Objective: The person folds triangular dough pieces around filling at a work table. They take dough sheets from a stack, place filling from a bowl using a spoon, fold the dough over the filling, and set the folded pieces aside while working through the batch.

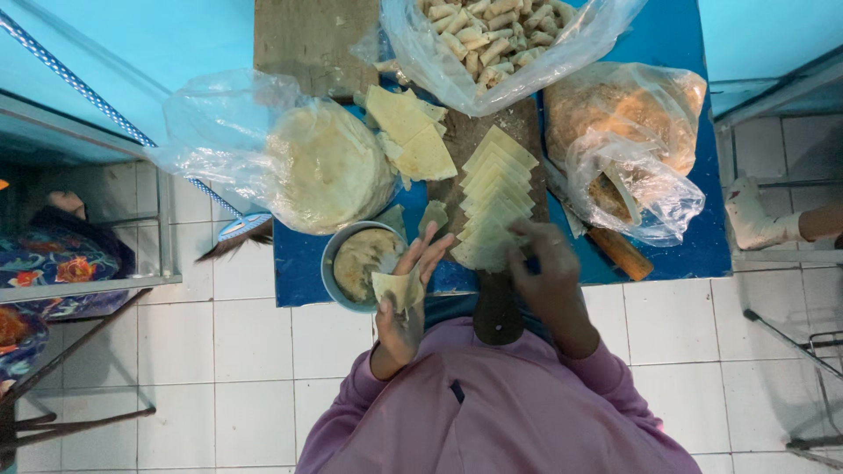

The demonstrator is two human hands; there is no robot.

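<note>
As a person in a pink top bends over a blue desk (676,254), the left hand (406,294) lies palm up with a folded wrapper (397,288) cupped on it, fingers loosely curled about the piece rather than clenched; the right hand (544,263) rests at the near end of a fanned row of cut wrappers (492,206) on a wooden board (497,298), its fingers bent down, though whether its grip pinches a sheet cannot be told. Just left of the held wrapper stands a bowl (360,263) of pale filling; beyond it lies a bagged stack of round sheets (325,167); a clear bag of finished rolls (487,31) sits at the far edge; a crumb-filled bag (628,132) lies to the right. The step in hand looks like wrapping, with one piece shaped on the palm; the next move would seem to call for filling from the bowl and a steady, level palm.
</note>
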